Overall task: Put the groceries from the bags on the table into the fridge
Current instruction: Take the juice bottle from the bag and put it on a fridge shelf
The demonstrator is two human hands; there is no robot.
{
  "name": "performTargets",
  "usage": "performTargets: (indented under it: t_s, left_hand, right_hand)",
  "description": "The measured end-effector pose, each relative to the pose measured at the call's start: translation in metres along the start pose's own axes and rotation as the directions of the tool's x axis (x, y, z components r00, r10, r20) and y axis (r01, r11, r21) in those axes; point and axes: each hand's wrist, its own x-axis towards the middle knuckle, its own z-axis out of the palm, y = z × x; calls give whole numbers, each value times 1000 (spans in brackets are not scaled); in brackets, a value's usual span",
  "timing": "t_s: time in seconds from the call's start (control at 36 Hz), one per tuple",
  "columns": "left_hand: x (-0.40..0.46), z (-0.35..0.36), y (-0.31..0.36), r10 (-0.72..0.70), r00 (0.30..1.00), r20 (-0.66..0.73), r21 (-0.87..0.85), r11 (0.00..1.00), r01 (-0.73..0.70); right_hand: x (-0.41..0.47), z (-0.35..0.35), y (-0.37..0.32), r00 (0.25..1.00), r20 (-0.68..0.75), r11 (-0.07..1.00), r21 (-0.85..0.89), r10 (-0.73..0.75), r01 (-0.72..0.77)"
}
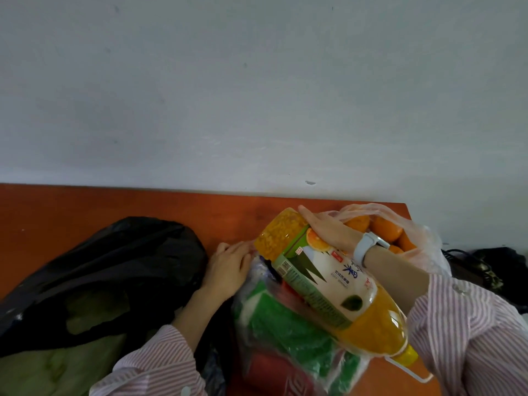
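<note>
A large bottle of orange juice (pixel 328 284) lies tilted over a clear plastic bag (pixel 285 318), its yellow cap toward me at the lower right. My right hand (pixel 328 230) grips its far end from above. My left hand (pixel 228 267) holds the rim of the clear bag, which contains green packages and a red can. A black bag (pixel 108 270) with something green inside sits at the left. A thin bag of oranges (pixel 388 227) lies behind my right wrist.
The bags sit on a reddish-brown table (pixel 114 204) pushed against a grey wall (pixel 257 95). The table's right edge is just past the oranges. Dark cables and objects (pixel 485 267) lie beyond that edge at the right.
</note>
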Motion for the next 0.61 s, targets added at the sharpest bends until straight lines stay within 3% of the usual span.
performTargets:
  t_s: [0.11,0.22,0.33,0.44,0.53,0.61]
  left_hand:
    - [-6,-16,10,-33,959,-281,-166,986,-15]
    - [-15,-39,36,59,921,-384,-196,970,-144]
    - [-17,-48,61,169,933,-317,-148,963,-225]
    - [-8,-51,86,311,911,-271,46,949,-310]
    - [-1,-52,112,452,891,-44,286,860,-422]
    - [0,-43,138,582,772,258,437,642,-630]
  right_hand:
    - [-8,2,4,975,-162,976,-176,-154,125]
    - [-30,12,16,950,-224,967,-180,-220,182]
    - [-68,25,39,933,-294,952,-279,-208,124]
    - [-119,42,65,872,-415,918,-388,-259,89]
    - [-146,58,91,864,-440,891,-454,-246,22]
    - [-167,65,114,900,-427,915,-391,-84,-101]
